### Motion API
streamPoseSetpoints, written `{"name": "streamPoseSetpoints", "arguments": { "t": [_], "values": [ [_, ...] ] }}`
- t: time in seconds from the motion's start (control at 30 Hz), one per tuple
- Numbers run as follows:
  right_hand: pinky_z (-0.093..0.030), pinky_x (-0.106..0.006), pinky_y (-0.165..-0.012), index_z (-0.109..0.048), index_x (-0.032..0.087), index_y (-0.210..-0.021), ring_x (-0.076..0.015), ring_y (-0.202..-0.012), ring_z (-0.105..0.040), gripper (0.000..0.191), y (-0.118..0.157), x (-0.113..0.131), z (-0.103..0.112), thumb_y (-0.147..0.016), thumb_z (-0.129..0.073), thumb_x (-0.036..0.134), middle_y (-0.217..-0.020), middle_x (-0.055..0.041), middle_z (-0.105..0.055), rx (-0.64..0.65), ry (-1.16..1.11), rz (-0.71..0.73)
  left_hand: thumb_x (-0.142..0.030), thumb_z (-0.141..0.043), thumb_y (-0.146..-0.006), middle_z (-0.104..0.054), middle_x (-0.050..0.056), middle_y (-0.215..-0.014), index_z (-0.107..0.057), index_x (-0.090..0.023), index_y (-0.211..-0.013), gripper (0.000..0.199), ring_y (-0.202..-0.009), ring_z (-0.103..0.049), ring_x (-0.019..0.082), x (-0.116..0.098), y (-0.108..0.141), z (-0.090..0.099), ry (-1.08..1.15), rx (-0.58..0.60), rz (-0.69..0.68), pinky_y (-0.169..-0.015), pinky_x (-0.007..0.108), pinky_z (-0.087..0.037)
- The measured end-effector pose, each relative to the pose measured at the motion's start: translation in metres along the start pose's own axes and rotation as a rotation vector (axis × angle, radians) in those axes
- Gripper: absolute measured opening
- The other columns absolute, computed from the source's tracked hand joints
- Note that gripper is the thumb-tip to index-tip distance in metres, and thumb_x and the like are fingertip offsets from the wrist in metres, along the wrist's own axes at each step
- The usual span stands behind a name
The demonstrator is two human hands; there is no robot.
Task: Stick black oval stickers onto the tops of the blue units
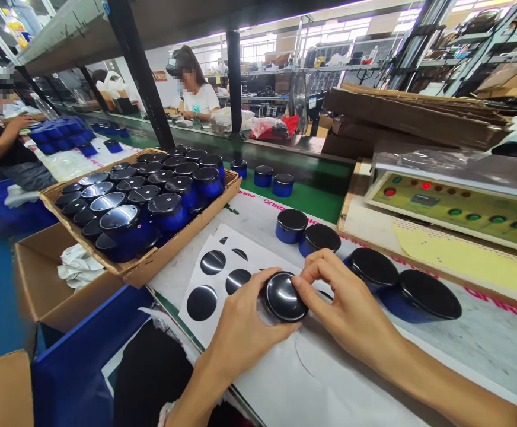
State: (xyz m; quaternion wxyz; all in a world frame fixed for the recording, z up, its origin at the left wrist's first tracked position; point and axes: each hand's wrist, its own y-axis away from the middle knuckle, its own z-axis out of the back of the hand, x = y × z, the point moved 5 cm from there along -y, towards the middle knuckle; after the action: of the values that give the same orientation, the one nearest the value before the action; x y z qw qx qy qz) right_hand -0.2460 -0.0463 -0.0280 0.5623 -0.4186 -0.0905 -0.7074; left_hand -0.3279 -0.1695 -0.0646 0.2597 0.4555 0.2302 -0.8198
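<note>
My left hand (241, 323) is wrapped round a small round piece with a glossy black domed top (286, 295), tilted toward me. Its fingers and thumb grip the sides, which are mostly hidden. At the piece's right rim my right hand (336, 290) has thumb and forefinger pinched together; whether a thin edge is between them I cannot make out. Beneath and left of the hands lie white sheets bearing round black stickers (202, 303). Blue cylinders with black tops stand just beyond my right hand, including a near one (427, 293) and a farther one (291, 225).
A cardboard tray (182, 246) full of blue, black-topped cylinders stands at left. Behind runs a green conveyor belt (316, 198) carrying several more. On the right sits a control box (458, 204) with lit buttons. Black posts hold an overhead shelf. Two people work farther off.
</note>
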Motion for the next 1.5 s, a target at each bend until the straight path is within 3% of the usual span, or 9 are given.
{"name": "streamPoseSetpoints", "arguments": {
  "t": [0.43,0.57,0.73,0.9,1.0,1.07,1.17,1.33,1.5],
  "values": [
    [-0.044,-0.027,-0.064,-0.043,0.022,-0.078,-0.0147,-0.073,-0.053,0.014,0.005,0.008,0.000,-0.092,-0.042,0.019,-0.086,-0.0036,-0.048,-0.030,0.152,0.175,-0.029,-0.077,-0.066,-0.060,-0.002,-0.122,-0.047,-0.030,-0.123,0.065,-0.110,-0.058,0.020,0.000,0.001,-0.001,-0.041,-0.022,-0.044,-0.095,0.031,-0.047],
    [-0.041,-0.029,-0.055,-0.049,0.018,-0.080,-0.0140,-0.062,-0.050,0.015,0.012,0.014,-0.003,-0.092,-0.040,0.014,-0.084,-0.0065,-0.052,-0.042,0.430,0.382,-0.031,-0.076,-0.067,-0.060,-0.001,-0.122,-0.047,-0.029,-0.123,0.063,-0.109,-0.059,0.021,0.000,0.000,-0.001,-0.066,-0.030,-0.047,-0.095,0.032,-0.048],
    [-0.042,-0.033,-0.055,-0.063,0.013,-0.087,-0.0189,-0.068,-0.054,0.021,0.024,0.025,-0.009,-0.092,-0.043,0.017,-0.096,-0.0138,-0.063,0.009,0.736,0.696,-0.030,-0.070,-0.073,-0.058,0.002,-0.126,-0.040,-0.028,-0.131,0.066,-0.112,-0.057,0.021,0.002,0.003,0.000,-0.144,-0.026,-0.082,-0.096,0.033,-0.046],
    [-0.042,-0.035,-0.051,-0.065,0.011,-0.082,-0.0223,-0.066,-0.059,0.034,0.010,0.030,0.016,-0.094,-0.037,0.025,-0.087,-0.0156,-0.065,-0.040,0.902,0.581,-0.031,-0.058,-0.084,-0.047,0.004,-0.132,-0.042,-0.034,-0.134,0.052,-0.116,-0.051,0.022,-0.016,-0.003,0.005,-0.341,0.077,-0.295,-0.098,0.035,-0.044],
    [-0.045,-0.035,-0.055,-0.062,0.013,-0.087,-0.0222,-0.069,-0.060,0.029,0.003,0.032,0.027,-0.094,-0.037,0.027,-0.088,-0.0132,-0.063,0.048,0.744,0.471,-0.030,-0.055,-0.086,-0.045,0.006,-0.129,-0.044,-0.034,-0.132,0.048,-0.116,-0.050,0.023,-0.019,-0.034,0.025,-0.356,-0.011,-0.305,-0.099,0.036,-0.042],
    [-0.049,-0.033,-0.063,-0.058,0.015,-0.099,-0.0205,-0.077,-0.061,0.021,0.004,0.032,0.016,-0.093,-0.040,0.025,-0.092,-0.0100,-0.062,0.274,0.523,0.412,-0.029,-0.056,-0.086,-0.043,0.007,-0.127,-0.043,-0.031,-0.134,0.049,-0.117,-0.049,0.024,-0.011,-0.064,0.037,-0.296,-0.089,-0.275,-0.101,0.039,-0.039],
    [-0.050,-0.032,-0.075,-0.050,0.018,-0.110,-0.0184,-0.089,-0.059,0.020,0.003,0.032,-0.016,-0.091,-0.044,0.019,-0.102,-0.0082,-0.060,0.560,0.238,0.342,-0.029,-0.057,-0.085,-0.041,0.011,-0.125,-0.041,-0.024,-0.135,0.053,-0.113,-0.052,0.026,0.009,-0.101,0.039,-0.252,-0.113,-0.260,-0.099,0.043,-0.041],
    [-0.048,-0.034,-0.082,-0.048,0.016,-0.109,-0.0199,-0.097,-0.055,0.022,-0.028,0.035,-0.067,-0.087,-0.050,0.016,-0.110,-0.0107,-0.056,0.606,0.192,0.376,-0.032,-0.053,-0.087,-0.033,0.013,-0.135,-0.028,-0.023,-0.139,0.058,-0.127,-0.038,0.026,0.038,-0.117,0.037,-0.159,-0.199,-0.282,-0.103,0.043,-0.036],
    [-0.048,-0.035,-0.067,-0.049,0.015,-0.108,-0.0244,-0.094,-0.055,0.027,-0.045,0.039,-0.085,-0.082,-0.055,0.017,-0.114,-0.0129,-0.052,0.631,0.297,0.384,-0.035,-0.058,-0.083,-0.046,0.010,-0.126,-0.045,-0.021,-0.126,0.046,-0.118,-0.049,0.021,0.051,-0.121,0.045,-0.036,-0.191,-0.287,-0.096,0.035,-0.044]
  ]
}}
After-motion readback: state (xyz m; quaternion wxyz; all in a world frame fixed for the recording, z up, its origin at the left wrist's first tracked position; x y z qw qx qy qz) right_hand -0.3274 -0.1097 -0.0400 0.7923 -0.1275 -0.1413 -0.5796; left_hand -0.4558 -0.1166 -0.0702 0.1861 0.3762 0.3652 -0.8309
